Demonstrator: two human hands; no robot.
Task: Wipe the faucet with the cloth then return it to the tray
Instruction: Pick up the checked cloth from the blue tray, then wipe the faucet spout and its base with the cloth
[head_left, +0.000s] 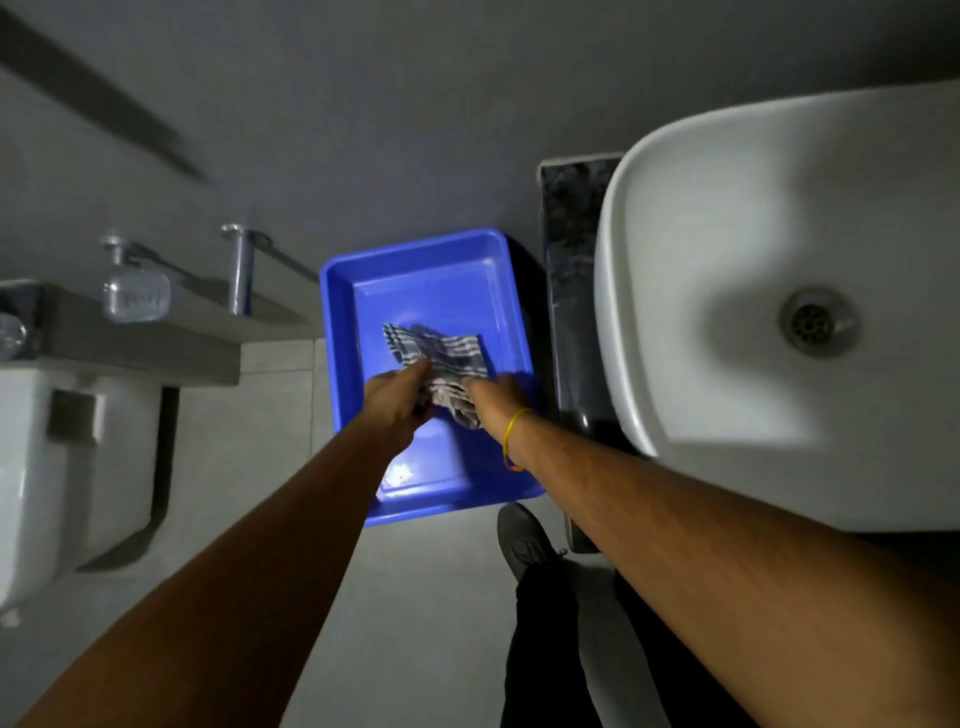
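Observation:
A blue plastic tray (415, 270) sits on the floor between the toilet and the sink counter. A striped grey-and-white cloth (447, 353) lies crumpled inside it. Both my hands reach down into the tray. My left hand (397, 397) pinches the cloth's near left part. My right hand (496, 395), with a yellow band on the wrist, grips the cloth's near right part. A chrome faucet (240, 270) sticks out from the wall at the left, above a ledge.
A white basin (727, 291) with a metal drain (813, 325) fills the right, on a dark stone counter (569, 249). A white toilet tank (67, 467) stands at left. A chrome fixture (132, 291) sits on the grey ledge. My dark shoe (524, 540) is just below the tray.

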